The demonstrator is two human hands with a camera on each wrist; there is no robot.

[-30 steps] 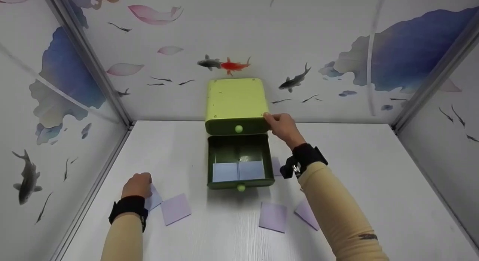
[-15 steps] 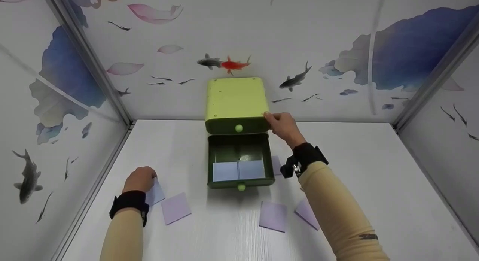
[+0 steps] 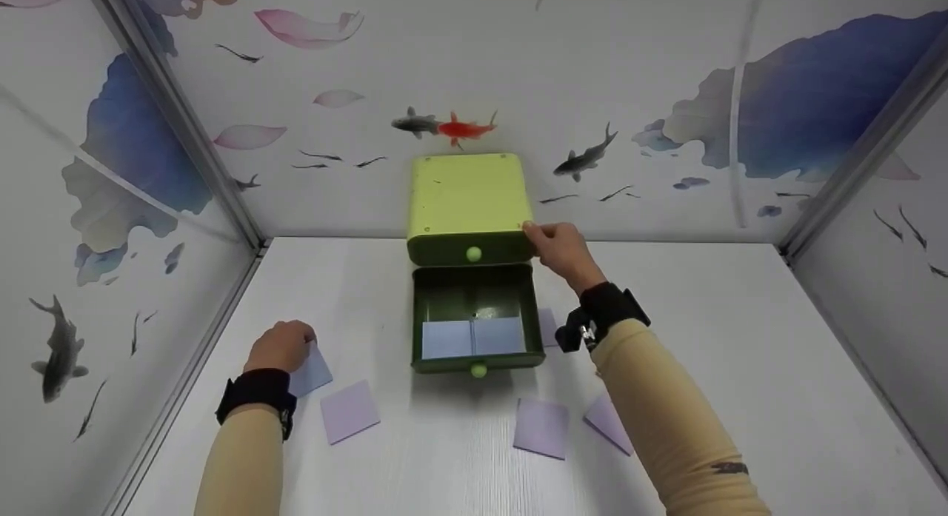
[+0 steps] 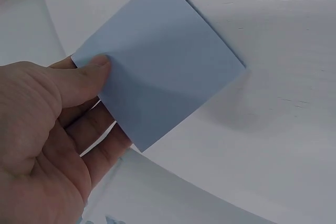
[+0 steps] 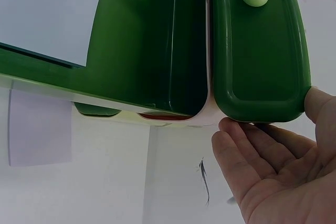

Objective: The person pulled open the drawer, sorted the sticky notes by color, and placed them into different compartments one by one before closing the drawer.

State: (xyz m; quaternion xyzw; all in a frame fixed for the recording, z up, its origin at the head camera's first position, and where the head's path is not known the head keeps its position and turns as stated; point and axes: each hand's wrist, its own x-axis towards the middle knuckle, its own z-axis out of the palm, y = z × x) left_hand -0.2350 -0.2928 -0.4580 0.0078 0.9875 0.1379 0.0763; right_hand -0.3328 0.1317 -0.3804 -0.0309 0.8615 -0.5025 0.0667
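My left hand (image 3: 280, 346) pinches a square blue sticky-note pad (image 4: 163, 61) by one corner, thumb on top and fingers beneath, at the left of the table. In the head view the hand partly covers this pad. My right hand (image 3: 563, 251) holds the front right corner of a green drawer box (image 3: 468, 194), thumb on its top and fingers along its side. The box's lower drawer (image 3: 478, 362) is pulled out, with two blue pads (image 3: 446, 340) lying side by side in its front part. The upper drawer (image 5: 262, 51) is closed.
A purple pad (image 3: 349, 412) lies right of my left hand. Another purple pad (image 3: 541, 429) is in front of the drawer, one (image 3: 609, 424) is partly under my right forearm, and one (image 3: 547, 328) sits beside the drawer. Patterned walls (image 3: 637, 49) enclose the white table (image 3: 444, 457).
My left hand has moved a little away from me and to the right, carrying the blue sticky-note pad. My right hand and the drawer box have stayed in place.
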